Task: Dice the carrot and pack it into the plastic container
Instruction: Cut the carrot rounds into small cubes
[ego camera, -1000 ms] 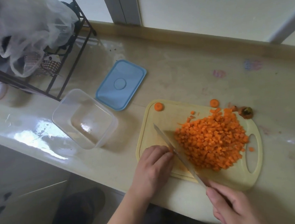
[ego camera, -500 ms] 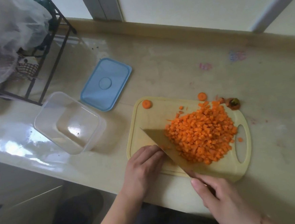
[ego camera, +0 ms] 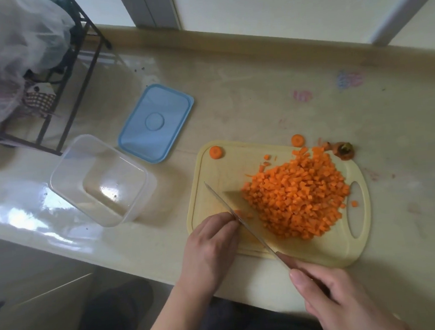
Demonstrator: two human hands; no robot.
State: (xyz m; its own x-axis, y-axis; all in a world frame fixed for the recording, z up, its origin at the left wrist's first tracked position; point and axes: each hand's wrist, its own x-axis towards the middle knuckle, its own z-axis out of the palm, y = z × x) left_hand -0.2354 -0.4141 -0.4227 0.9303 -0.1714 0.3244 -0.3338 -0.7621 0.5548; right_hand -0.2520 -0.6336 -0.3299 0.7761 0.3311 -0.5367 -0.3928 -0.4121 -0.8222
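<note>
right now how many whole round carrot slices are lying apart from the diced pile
2: one slice at the cutting board's far left corner, another at its far edge, right of the first. More may be hidden in the pile.

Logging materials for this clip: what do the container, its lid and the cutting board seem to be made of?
Container: clear glossy plastic, counter visible through its walls. Lid: opaque matte blue plastic, moulded circle. Cutting board: pale yellow, probably plastic, moulded handle slot.

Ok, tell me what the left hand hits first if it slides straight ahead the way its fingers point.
The left hand points up and right, so it would likely meet the knife blade at its fingertips first, then the diced carrot pile beyond it.
</note>
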